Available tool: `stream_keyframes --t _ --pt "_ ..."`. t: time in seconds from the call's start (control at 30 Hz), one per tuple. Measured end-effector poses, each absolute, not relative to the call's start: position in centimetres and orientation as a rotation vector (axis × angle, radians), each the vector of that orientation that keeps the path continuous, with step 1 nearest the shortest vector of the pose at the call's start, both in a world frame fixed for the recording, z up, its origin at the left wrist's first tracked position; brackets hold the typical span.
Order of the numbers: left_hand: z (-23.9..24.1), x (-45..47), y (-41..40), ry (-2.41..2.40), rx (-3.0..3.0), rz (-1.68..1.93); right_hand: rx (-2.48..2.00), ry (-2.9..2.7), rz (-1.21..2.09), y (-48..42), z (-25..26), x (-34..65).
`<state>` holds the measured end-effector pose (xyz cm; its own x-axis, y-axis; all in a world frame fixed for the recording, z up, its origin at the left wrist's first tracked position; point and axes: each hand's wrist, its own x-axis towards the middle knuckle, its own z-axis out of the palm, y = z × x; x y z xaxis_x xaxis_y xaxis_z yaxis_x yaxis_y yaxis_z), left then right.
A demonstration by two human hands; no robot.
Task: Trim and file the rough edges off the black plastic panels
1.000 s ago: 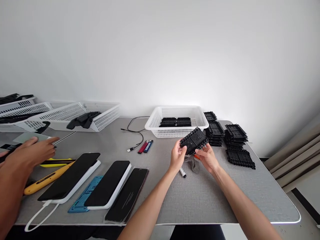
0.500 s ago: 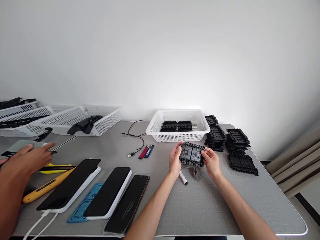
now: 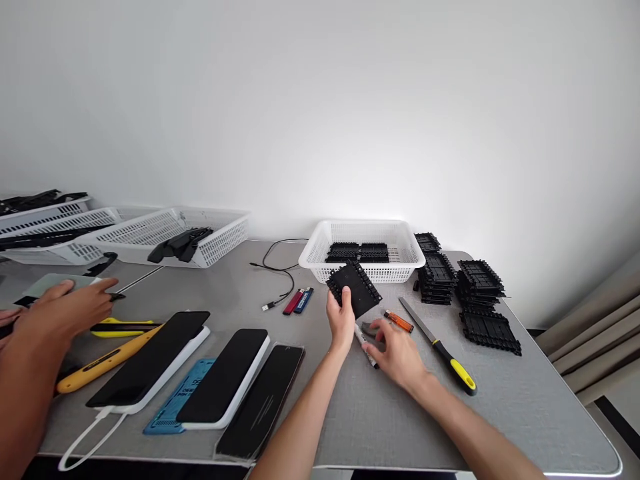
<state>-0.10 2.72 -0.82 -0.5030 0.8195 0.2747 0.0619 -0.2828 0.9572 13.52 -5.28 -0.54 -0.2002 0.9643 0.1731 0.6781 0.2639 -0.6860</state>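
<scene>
The white perforated basket (image 3: 400, 274) near the wall holds black ribbed plastic panels (image 3: 343, 252) lying in two side-by-side groups on its floor, with bare mesh to their right. Off to the left, another white basket (image 3: 223, 245) bears a heap of black plastic parts (image 3: 181, 245). The left hand (image 3: 341, 328) is raised just in front of the nearer basket, pinching a tilted black panel with toothed edges (image 3: 363, 303), the thumb lying flat across its face. The right hand (image 3: 399, 353) is low over the table, palm down, thumb and bent fingers apart above a white marker (image 3: 367, 350) and a grey cloth (image 3: 369, 329); whether it grips either, I cannot tell. Print runs along the marker's barrel, too small to read; white lettering on the blue packet (image 3: 167, 419) under a phone (image 3: 227, 373) is likewise illegible.
</scene>
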Motion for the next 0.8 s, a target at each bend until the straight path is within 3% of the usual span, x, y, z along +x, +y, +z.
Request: stream_keyframes --t 0.17,0.4,0.67,0.8 --pt "-0.3 -0.3 2.4 1.435 1.181 1.812 -1.59 -2.134 0.443 -5.8 -1.3 12.1" --pt "0.0 -0.4 2.3 1.441 1.26 1.806 -1.209 -1.336 0.892 -4.0 -0.4 15.5" --pt "0.1 -0.2 1.9 1.35 1.44 1.729 -0.997 -1.062 0.612 -2.6 -0.5 17.2" --pt "0.4 -0.1 1.4 1.266 1.621 1.509 -0.995 -1.147 0.545 -2.7 0.1 17.4"
